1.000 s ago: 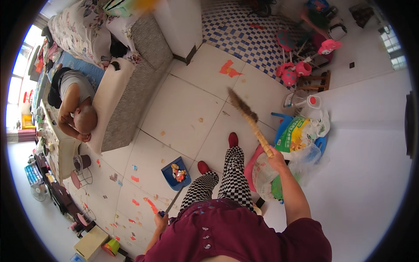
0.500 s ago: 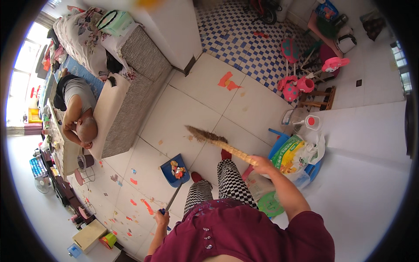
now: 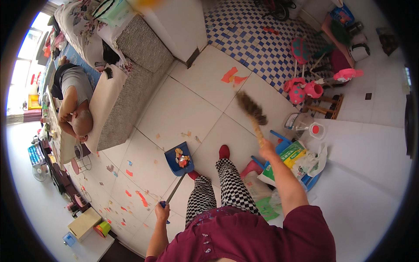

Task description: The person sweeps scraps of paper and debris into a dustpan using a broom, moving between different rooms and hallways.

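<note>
My right hand (image 3: 268,151) is closed round the pale handle of a broom (image 3: 252,109), whose brown bristles hang over the white tiles ahead of me to the right. In my left hand (image 3: 162,212) is the long handle of a blue dustpan (image 3: 179,158). The pan lies on the floor in front of my left shoe, with crumpled scraps (image 3: 182,160) inside it. Red paper scraps (image 3: 234,76) lie beyond the broom head. More red scraps (image 3: 142,198) and small bits are scattered over the tiles to the left.
A sofa (image 3: 126,105) stands at the left, with a person (image 3: 77,96) lying behind its arm. At the right are a blue stool (image 3: 310,182) with bags, a plastic jug (image 3: 301,123), pink toys (image 3: 301,89) and a wooden stool (image 3: 325,106). Blue-and-white checked tiles (image 3: 244,39) cover the far floor.
My right hand has swung the broom away to the right and forward, its bristles now nearer the far red scraps. The dustpan stays beside my left foot. My right foot shows more.
</note>
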A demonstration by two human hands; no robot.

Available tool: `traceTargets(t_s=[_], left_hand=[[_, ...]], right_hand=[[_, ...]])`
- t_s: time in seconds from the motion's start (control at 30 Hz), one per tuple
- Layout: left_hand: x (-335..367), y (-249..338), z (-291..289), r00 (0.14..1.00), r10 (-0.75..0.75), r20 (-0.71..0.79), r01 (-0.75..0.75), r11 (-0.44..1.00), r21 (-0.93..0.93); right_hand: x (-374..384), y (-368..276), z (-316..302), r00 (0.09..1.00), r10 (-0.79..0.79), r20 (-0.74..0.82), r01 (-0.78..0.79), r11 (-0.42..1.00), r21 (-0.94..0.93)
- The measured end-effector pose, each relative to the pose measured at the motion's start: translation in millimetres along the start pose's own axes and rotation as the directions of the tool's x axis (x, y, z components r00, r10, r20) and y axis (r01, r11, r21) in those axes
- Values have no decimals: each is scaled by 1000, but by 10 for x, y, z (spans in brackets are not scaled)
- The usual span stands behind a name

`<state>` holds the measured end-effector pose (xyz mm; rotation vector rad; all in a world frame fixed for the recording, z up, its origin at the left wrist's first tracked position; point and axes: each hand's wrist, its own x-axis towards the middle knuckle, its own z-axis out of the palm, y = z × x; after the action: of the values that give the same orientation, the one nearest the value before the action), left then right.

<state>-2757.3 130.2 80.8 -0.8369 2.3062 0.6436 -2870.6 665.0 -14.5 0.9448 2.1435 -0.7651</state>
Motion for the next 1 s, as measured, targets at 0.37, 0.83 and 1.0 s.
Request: traceTargets(t_s=[0.37,0.83,1.0], left_hand=[[-55,-93,208,998,-63,-20,64,998,17],[19,-27,199,995,-99,-30,100,994,33],[78,-325,220,994,-97,-56,100,994,46]], right_hand=[[-372,-111,-1015,951,-299,77,308,937,-165],[701,-935,-209,935,-336,115,355,886,-298],[114,-419,-667,895,-420,152,440,885,-148]])
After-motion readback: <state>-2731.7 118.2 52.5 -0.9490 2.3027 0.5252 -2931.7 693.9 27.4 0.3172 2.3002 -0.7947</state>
